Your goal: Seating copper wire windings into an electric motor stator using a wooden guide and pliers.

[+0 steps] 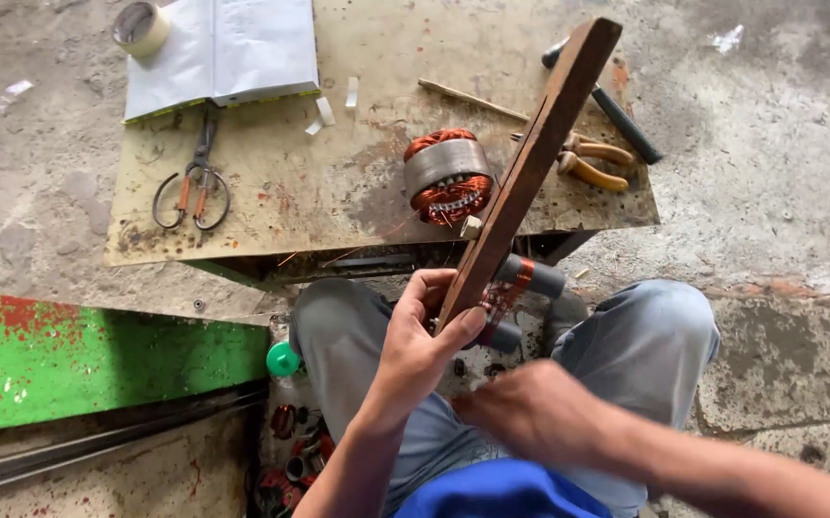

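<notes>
**A:** ok so what's going on with the hands here? lower middle of the frame

**B:** left hand (pixel 422 338) is wrapped around the bottom end of a long wooden board (pixel 530 163), which tilts up toward the top right. there are grey cylinder pegs (pixel 533 275) on it with copper wire (pixel 509 291) looped round them, just right of the thumb

**A:** and the right hand (pixel 530 412)?

**B:** blurry, sits just below the board's lower end, over the lap. can't tell if it's open or pinching anything

**A:** stuff behind?

**B:** worn bench (pixel 271 182) in the upper half. a wound stator (pixel 449 176) in the centre beside the board, scissors (pixel 194 182) on the left, pliers (pixel 592 161) on the right, tape roll (pixel 141 27) and a white open book (pixel 223 48) top left. green painted surface (pixel 98 355) at left edge
</notes>
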